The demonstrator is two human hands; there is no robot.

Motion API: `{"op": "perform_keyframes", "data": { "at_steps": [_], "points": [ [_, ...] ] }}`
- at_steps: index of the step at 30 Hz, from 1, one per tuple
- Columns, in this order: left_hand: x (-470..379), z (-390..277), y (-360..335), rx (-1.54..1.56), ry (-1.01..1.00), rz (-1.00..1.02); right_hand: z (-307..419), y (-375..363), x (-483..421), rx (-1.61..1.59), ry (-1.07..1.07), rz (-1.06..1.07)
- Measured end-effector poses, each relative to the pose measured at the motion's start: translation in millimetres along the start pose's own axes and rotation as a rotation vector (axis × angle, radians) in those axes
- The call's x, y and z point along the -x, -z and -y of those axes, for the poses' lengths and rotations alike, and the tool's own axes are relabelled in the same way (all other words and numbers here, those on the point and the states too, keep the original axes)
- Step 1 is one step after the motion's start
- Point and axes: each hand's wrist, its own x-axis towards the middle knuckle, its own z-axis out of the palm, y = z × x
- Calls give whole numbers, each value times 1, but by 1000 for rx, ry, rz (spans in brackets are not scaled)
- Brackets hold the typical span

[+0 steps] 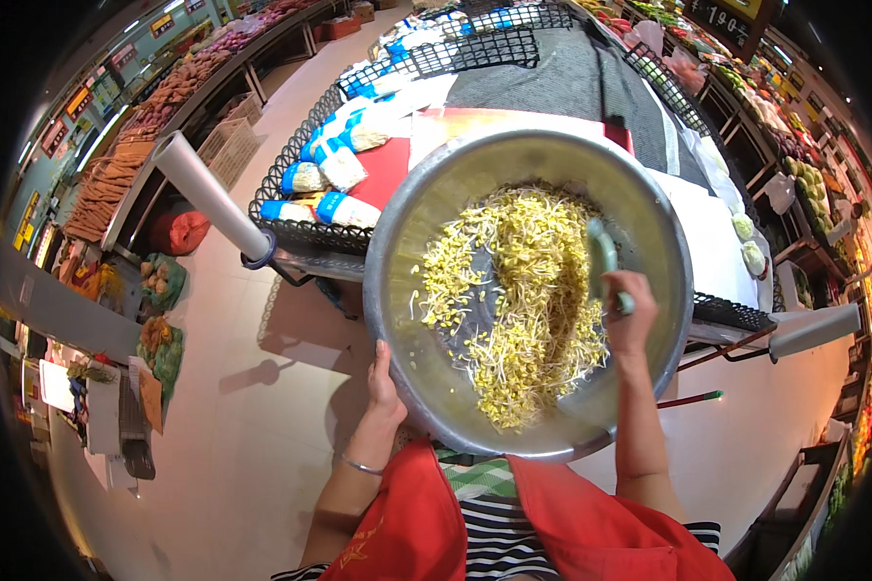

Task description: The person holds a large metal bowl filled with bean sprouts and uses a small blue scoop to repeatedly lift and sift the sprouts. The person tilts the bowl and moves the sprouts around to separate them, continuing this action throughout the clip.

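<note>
A large stainless steel basin [529, 450] fills the middle of the view, tilted against my front. Bean sprouts [530, 290] with yellow heads and white stems lie in it, heaped along the middle and right. My left hand [385, 388] presses on the basin's outer rim at the lower left, a bangle on the wrist. Inside the right wall, my right hand [630, 312] grips a pale green curved plastic tool [604, 250] beside the sprouts. Motion blur hides what kind of tool it is.
Behind the basin is a display stand with black mesh crates [465, 54] and blue-and-white packets [340, 163]. Plastic bag rolls [207, 192] stick out at the stand's left corner and right corner [817, 330]. Carrots [109, 189] lie on the left shelf; net bags [161, 356] sit below.
</note>
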Motion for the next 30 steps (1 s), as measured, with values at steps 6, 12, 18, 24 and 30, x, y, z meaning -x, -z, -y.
{"op": "perform_keyframes", "data": {
  "at_steps": [6, 12, 18, 24, 30],
  "points": [
    [1, -1, -2, -21, -27, -16, 33, -57, 88, 21, 307, 395],
    [5, -5, -3, -57, -36, 23, 38, -59, 64, -185, 320, 339],
    [4, -5, -3, -9, -35, 44, -51, -31, -10, -483, -410, -50],
    [1, -6, -3, -16, -10, 57, -79, 47, 2, -371, -438, -139],
    [4, -3, -7, 77, -32, 19, 4, 64, 58, -367, -173, 676]
  ]
}}
